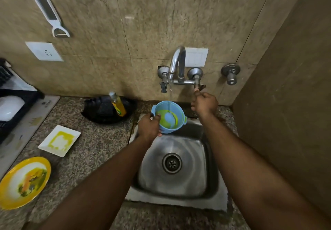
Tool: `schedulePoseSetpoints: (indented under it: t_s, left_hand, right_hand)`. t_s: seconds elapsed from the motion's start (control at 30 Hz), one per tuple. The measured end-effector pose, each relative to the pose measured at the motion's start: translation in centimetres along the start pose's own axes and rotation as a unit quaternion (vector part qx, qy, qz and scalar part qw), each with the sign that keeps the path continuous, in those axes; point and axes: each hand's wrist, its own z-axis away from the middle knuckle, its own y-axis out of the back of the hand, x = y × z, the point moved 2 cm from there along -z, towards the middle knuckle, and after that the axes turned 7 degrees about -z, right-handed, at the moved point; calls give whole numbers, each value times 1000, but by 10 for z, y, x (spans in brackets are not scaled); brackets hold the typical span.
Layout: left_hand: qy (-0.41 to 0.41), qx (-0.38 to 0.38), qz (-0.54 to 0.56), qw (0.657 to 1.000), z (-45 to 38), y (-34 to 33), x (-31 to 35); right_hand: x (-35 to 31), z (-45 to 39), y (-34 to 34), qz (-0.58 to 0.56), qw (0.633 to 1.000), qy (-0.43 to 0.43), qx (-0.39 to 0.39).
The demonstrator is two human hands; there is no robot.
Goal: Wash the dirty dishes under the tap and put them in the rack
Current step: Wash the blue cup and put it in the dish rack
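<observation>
Water [170,93] is run from the tap [176,63] into a blue bowl [168,116], gripped at its rim by the left hand [148,126]; the tap handle [198,86] is pinched by the right hand [205,105] fingers.

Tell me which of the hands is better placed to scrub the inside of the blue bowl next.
Probably the right hand: it only grips the tap handle beside the small blue plastic bowl, while the left hand holds that bowl under the water.

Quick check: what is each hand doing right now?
Left hand: grips the blue bowl by its rim, under the running tap.
Right hand: fingers curled round the tap's right handle.
</observation>
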Motion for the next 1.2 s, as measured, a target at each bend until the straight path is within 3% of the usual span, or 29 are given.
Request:
schedulePoseSetpoints:
  t_s: [0.13, 0.27, 0.33, 0.4, 0.53, 0.67, 0.87, 1.2]
  left_hand:
    - [-21, 49, -55, 997, -3, 12, -3]
    - [-58, 101, -154, 981, -5, 25, 4]
    - [-53, 118, -148, 981, -1, 30, 9]
    - [-39, 132, -142, 980, -3, 32, 2]
    - [19, 140, -103, 985, -30, 31, -43]
    - [75, 118, -70, 988, -74, 23, -101]
    - [49, 115, -79, 989, -27, 18, -33]
    - [26, 120, -133, 983, -37, 24, -38]
  right_hand:
    - [-38, 64, 13, 86, 996, 7, -14]
    - [-40, 118, 6, 128, 975, 99, -151]
    - [-27, 128, -1, 46, 983, -15, -176]
    - [-20, 136, -8, -76, 957, -181, -212]
    - [-25, 139, -20, -170, 930, -263, -191]
    - [-36, 132, -35, -206, 923, -264, -191]
    - [-37, 106, -46, -218, 929, -271, -128]
    - [-32, 105, -33, -202, 946, -179, -181]
